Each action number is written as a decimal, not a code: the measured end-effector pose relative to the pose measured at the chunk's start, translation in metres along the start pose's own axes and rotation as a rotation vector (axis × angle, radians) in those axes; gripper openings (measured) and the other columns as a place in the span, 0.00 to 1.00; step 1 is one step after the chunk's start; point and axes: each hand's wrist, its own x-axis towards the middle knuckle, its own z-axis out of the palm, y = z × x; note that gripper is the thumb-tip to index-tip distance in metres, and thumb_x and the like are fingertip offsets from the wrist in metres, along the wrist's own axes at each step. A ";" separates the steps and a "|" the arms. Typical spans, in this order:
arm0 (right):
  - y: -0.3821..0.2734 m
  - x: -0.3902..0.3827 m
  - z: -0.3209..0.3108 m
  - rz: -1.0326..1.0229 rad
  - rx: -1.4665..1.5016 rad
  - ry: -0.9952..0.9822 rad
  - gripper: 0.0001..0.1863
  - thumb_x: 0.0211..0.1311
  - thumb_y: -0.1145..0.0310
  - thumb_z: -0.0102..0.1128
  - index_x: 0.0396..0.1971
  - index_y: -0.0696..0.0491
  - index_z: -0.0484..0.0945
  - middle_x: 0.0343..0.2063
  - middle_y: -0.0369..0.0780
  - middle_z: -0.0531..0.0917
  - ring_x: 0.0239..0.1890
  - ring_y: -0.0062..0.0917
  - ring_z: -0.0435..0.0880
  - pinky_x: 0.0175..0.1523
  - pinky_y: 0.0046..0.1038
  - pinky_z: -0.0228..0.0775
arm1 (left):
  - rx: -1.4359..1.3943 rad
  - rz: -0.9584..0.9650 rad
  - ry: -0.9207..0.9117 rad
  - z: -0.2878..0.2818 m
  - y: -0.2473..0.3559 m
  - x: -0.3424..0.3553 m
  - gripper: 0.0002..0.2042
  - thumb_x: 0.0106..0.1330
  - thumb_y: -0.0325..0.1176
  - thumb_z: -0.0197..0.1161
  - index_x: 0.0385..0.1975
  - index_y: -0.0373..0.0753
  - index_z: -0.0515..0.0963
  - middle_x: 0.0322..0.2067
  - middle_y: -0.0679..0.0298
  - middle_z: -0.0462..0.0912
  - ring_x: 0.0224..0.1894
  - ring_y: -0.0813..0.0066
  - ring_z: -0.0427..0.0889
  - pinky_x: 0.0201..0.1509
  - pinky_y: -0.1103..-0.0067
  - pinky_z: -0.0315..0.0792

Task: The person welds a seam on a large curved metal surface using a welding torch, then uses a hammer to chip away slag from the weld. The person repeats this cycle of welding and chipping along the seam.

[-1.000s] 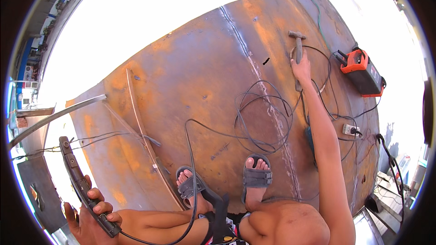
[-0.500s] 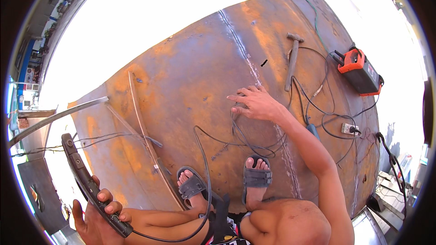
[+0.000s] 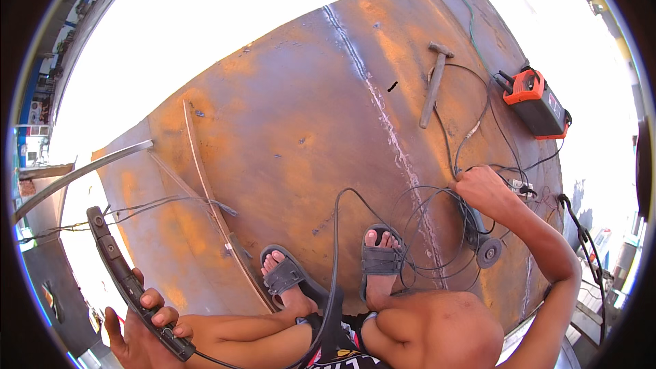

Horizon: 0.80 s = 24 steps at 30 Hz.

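The person squatted on a large rusty steel plate (image 3: 294, 130), sandalled feet planted side by side near its lower edge. The left hand (image 3: 147, 324) sat low at the lower-left of the view, the forearm drawn in close beside the left knee. Its fingers were curled tightly around the lower end of a long, dark welding face shield (image 3: 126, 280), seen edge-on, which slanted up and to the left away from the palm. A black cable (image 3: 335, 260) ran from the bottom of that grip, along the legs, then rose between the feet in a tall arc.

The right arm reached out from the lower-right, elbow bent outward, forearm angled up and inward. The right hand (image 3: 482, 191) was closed, knuckles up, gripping a bundle of thin dark wires (image 3: 437, 232) at the top of their coil; the loops hung loose over the plate just beside the right foot. An angle grinder (image 3: 482, 242) lay directly under that wrist, its disc flat on the steel.

A weld seam (image 3: 383, 102) crossed the plate diagonally. Well beyond the right hand, a hammer (image 3: 434, 85) lay beside the seam, and an orange-and-black welding machine (image 3: 536, 102) stood near the plate's right edge, with cables trailing from it towards the hand.
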 end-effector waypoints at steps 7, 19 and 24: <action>0.019 -0.114 0.075 -0.013 -0.018 -0.471 0.09 0.55 0.69 0.68 0.37 0.51 0.89 0.31 0.40 0.88 0.39 0.37 0.90 0.46 0.40 0.78 | 0.419 -0.172 0.472 0.031 -0.014 0.028 0.22 0.80 0.41 0.53 0.68 0.40 0.63 0.41 0.63 0.77 0.40 0.70 0.79 0.45 0.73 0.75; -0.063 -0.111 0.036 -0.076 0.511 -0.095 0.18 0.59 0.62 0.70 0.48 0.53 0.86 0.36 0.43 0.87 0.44 0.43 0.86 0.53 0.44 0.74 | 0.805 -0.566 0.086 0.007 -0.079 0.112 0.21 0.81 0.42 0.55 0.66 0.41 0.65 0.54 0.60 0.76 0.53 0.68 0.81 0.55 0.71 0.77; -0.093 -0.080 0.027 -0.077 0.733 0.191 0.17 0.67 0.62 0.64 0.50 0.56 0.82 0.39 0.48 0.85 0.45 0.47 0.84 0.51 0.46 0.74 | 0.742 -0.579 -0.178 -0.035 -0.136 0.171 0.23 0.81 0.40 0.52 0.71 0.43 0.60 0.60 0.60 0.73 0.61 0.64 0.79 0.63 0.68 0.75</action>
